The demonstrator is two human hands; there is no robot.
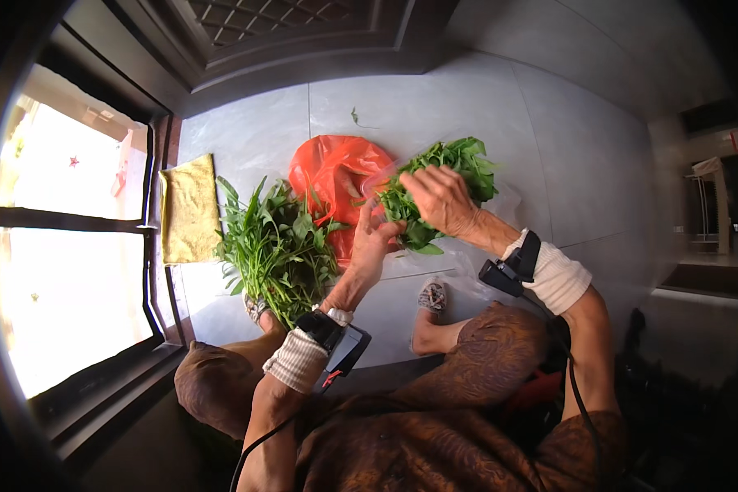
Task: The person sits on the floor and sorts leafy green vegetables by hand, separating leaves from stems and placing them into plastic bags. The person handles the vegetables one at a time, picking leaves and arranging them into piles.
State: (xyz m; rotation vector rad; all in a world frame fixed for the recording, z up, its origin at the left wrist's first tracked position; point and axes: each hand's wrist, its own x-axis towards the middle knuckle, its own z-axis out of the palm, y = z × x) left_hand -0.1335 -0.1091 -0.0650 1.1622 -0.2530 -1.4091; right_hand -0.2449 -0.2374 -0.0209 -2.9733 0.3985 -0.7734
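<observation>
A heap of long-stemmed leafy greens [277, 246] lies on the floor at the left, beside an open red plastic bag [326, 166]. Right of the bag, a second pile of leafy greens [461, 166] rests on clear plastic. My right hand [443, 200] is over this pile with its fingers curled; whether they grip a stem is hidden. My left hand [372, 237] is between the two piles, in front of the red bag, its fingertips near the leaves and its thumb pointing right. What it holds, if anything, is too small to tell.
A folded yellow cloth [190, 209] lies by the bright glazed door [74, 224] at the left. A loose sprig [355, 115] is on the grey tiled floor beyond the bag. A dark panelled door [307, 55] stands at the far side. My feet flank the near floor.
</observation>
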